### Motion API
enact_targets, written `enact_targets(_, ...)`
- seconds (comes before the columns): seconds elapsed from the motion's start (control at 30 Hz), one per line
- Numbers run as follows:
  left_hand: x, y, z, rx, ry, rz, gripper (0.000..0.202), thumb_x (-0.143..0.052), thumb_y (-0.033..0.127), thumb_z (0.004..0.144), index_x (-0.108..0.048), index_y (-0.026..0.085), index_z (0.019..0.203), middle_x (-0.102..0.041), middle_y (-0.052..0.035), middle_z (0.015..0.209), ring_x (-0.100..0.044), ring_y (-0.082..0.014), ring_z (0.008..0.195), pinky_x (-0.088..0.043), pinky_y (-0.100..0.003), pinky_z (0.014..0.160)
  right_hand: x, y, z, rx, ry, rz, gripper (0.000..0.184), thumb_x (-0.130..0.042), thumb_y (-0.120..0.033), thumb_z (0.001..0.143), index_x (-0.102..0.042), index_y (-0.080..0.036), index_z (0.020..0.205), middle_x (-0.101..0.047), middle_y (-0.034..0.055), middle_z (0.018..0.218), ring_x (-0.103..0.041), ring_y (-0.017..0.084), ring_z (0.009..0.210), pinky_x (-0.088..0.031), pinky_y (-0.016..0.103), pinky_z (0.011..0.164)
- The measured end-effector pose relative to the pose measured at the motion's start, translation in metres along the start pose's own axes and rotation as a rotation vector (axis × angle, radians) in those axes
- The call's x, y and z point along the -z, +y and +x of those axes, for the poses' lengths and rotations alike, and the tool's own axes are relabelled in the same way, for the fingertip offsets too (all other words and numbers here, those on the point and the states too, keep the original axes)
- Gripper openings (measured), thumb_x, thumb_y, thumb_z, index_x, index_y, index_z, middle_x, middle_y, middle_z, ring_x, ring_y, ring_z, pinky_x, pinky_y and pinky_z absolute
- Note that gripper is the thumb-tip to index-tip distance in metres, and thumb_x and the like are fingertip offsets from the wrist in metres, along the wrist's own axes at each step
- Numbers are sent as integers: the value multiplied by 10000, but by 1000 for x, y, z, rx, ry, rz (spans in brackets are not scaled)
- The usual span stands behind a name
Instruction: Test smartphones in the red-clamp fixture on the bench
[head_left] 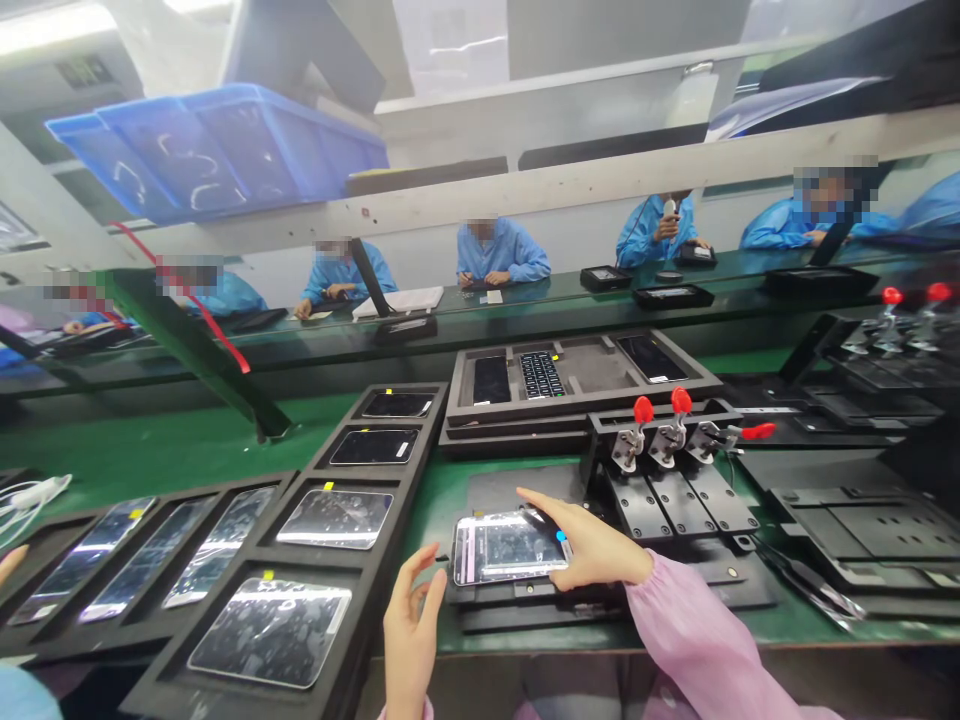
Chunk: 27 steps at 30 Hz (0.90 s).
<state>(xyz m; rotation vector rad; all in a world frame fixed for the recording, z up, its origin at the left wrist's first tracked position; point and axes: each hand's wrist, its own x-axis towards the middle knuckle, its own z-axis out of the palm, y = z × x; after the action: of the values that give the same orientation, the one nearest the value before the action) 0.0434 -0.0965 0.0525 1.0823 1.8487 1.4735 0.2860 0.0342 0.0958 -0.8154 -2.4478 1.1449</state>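
Observation:
A phone (510, 548) with a lit screen and a blue dot at its right end lies over a black fixture base (540, 612). My right hand (589, 545) grips the phone's right end, fingers along the far edge and thumb near the front corner. Beside the left end is my left hand (412, 620), its thumb and fingers apart and nothing visible held in it. A small dark piece shows between its fingertips and the phone; I cannot make out what it is. Red-tipped toggle clamps (660, 440) stand on the fixture just behind my right hand.
Left of the phone, a black foam tray (375, 600) holds several screen devices, and another tray (292, 480) lies beyond it. Stacked trays (457, 415) sit behind. A second fixture (862, 530) stands at right. Co-workers in blue sit across the bench; another person's hand shows at far left.

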Motion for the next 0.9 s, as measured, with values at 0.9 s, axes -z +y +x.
enact_targets(0.9, -51, 35, 62, -195, -369, 136, 266, -570, 381, 772, -681, 210, 942, -697, -69, 1006, -619, -240, 974, -443, -392, 912, -71, -6, -63, -292, 702, -179, 689, -439, -275, 875, -52, -196, 1439, -446, 98, 1355, -466, 216, 1211, -465, 355, 947)
